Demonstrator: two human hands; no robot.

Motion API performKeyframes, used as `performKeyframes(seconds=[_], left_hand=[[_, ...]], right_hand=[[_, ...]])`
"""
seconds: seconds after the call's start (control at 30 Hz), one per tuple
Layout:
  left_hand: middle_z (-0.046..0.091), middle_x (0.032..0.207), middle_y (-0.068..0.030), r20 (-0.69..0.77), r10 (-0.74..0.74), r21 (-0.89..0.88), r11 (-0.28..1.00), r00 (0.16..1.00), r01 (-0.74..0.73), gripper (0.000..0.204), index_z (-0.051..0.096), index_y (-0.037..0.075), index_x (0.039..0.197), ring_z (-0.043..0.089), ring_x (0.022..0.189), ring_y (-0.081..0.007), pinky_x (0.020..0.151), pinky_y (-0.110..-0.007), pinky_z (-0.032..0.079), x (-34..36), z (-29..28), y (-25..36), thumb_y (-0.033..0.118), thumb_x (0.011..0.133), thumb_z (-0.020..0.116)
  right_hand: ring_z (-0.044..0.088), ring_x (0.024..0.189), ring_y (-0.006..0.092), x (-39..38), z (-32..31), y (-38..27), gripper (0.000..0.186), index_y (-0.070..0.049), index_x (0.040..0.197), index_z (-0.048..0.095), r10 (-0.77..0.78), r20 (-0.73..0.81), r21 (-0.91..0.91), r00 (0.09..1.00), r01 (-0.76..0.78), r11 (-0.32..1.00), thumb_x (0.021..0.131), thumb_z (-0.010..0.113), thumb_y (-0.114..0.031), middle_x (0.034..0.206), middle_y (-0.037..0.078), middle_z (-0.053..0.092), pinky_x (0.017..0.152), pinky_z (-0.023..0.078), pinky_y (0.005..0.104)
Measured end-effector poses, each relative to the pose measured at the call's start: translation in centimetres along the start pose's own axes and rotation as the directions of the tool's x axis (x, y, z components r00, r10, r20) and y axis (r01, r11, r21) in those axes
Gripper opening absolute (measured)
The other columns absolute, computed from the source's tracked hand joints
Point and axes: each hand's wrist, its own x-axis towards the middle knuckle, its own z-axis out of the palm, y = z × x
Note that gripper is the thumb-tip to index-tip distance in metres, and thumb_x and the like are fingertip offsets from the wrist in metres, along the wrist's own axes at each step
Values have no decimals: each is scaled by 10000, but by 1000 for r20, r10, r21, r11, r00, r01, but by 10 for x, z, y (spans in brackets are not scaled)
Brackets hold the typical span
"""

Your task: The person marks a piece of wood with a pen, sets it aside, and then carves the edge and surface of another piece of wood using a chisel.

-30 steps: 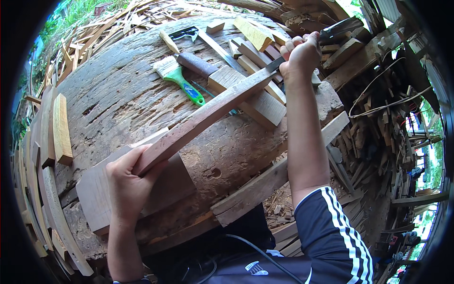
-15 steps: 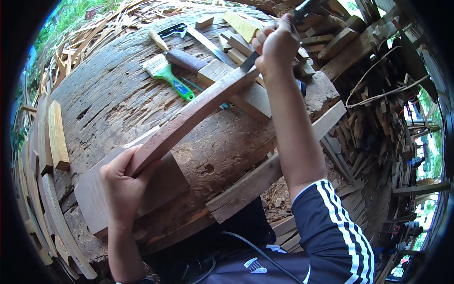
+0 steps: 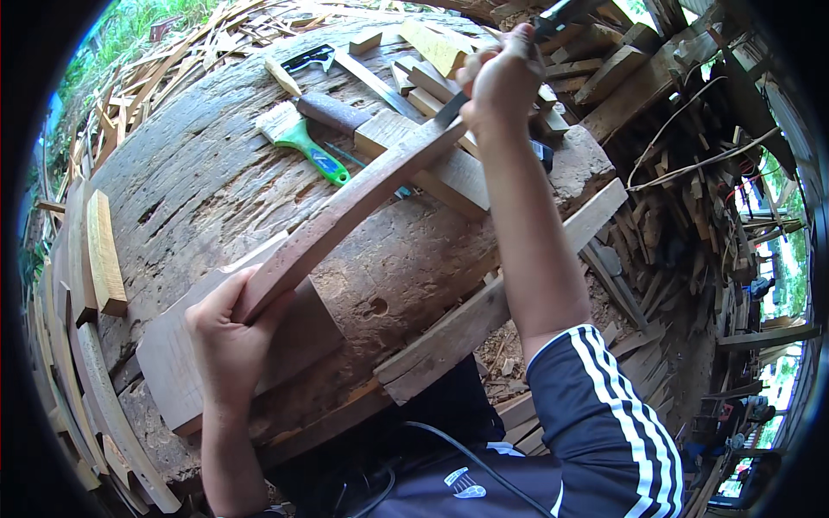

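Across the top of a huge weathered log (image 3: 216, 181) lies a long curved wooden piece (image 3: 345, 216), its long axis running from low on the person's left up and away to the far right; the left hand (image 3: 229, 341) is closed around the near lower end, just over a flat board (image 3: 173, 363). At the far upper end the right hand (image 3: 501, 82) is clenched on the handle of a dark-bladed tool (image 3: 553, 13), the blade meeting the curved piece there; a green-handled paintbrush (image 3: 302, 142) and a brown-handled tool (image 3: 332, 110) lie just beyond, well apart from the left hand.
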Motion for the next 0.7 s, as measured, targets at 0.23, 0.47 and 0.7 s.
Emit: performKeyframes(seconds=[0.23, 0.47, 0.7], left_hand=[[754, 879, -145, -1, 1, -2, 1000, 1000, -1, 321, 735, 1, 1056, 733, 803, -153, 745, -283, 541, -1, 6, 4, 78, 765, 848], [750, 882, -157, -19, 1, 26, 1000, 1000, 0, 323, 736, 2, 1053, 737, 797, -161, 742, -284, 542, -4, 3, 2, 92, 765, 851], [748, 862, -152, -28, 10, 16, 1000, 1000, -9, 319, 739, 6, 1047, 743, 787, -176, 725, -286, 542, -4, 4, 5, 96, 763, 854]], right_hand=[[378, 326, 125, 10, -17, 10, 384, -100, 865, 399, 87, -20, 50, 996, -86, 995, 1106, 336, -391, 523, 1, 388, 309, 295, 292], [377, 324, 126, 13, -9, 1, 374, -70, 915, 405, -8, -104, -17, 995, 6, 1000, 1107, 331, -383, 497, 0, 398, 313, 304, 289], [244, 414, 77, -38, 18, -10, 398, -128, 802, 371, 30, 50, 40, 998, -32, 999, 1106, 375, -385, 592, -30, 320, 399, 183, 270]])
